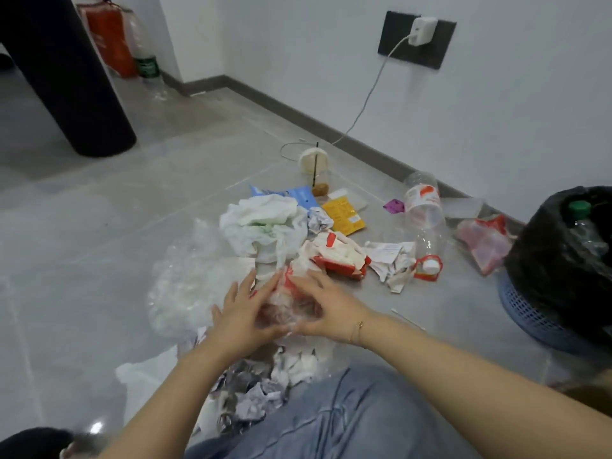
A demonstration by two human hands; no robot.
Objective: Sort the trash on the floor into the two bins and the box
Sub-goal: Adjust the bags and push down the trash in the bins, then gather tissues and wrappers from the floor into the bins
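Note:
My left hand [243,314] and my right hand [326,309] hold a crumpled clear plastic wrapper with red print [286,308] between them, fingers curled round it, just above the floor. Around them lies trash: clear plastic film [185,286], a white plastic bag [265,223], a red-and-white wrapper [337,256], crumpled paper [390,263], a clear bottle [427,220] lying on its side, a yellow sachet [344,215] and a drink cup with a straw [316,167]. At the right stands a blue basket bin with a black liner [559,270]; a bottle with a green cap sits inside.
More crumpled paper [265,389] lies by my knee. A pink-and-red bag [485,241] rests next to the bin. A charger cable [364,104] runs from the wall socket to the floor. A black column [69,81] stands far left.

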